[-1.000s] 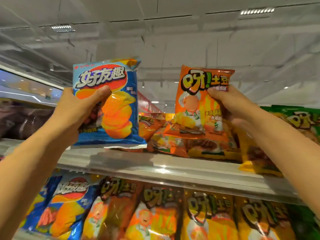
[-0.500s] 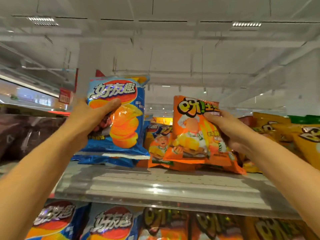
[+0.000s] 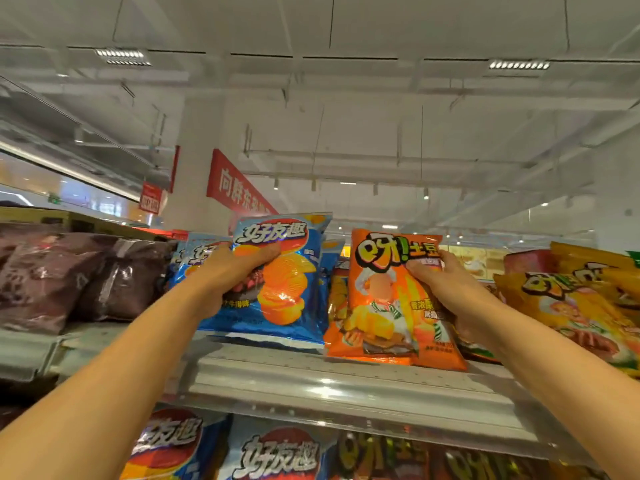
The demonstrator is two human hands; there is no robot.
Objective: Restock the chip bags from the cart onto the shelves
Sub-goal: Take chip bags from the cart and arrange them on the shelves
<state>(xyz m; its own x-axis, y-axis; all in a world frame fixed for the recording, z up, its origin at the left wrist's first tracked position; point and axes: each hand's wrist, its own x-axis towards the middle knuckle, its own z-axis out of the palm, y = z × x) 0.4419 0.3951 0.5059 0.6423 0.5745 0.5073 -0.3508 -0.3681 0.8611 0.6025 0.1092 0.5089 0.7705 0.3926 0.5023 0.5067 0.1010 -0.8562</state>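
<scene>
On the top shelf (image 3: 311, 379), the left hand (image 3: 235, 268) grips a blue bag (image 3: 287, 282) and the right hand (image 3: 436, 282) an orange bag (image 3: 381, 306), both upright near the front edge, so either may topple off once released.

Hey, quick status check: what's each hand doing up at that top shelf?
Left hand gripping blue chip bag, right hand gripping orange chip bag. Both bags at the top shelf. Nothing blocking.
</scene>
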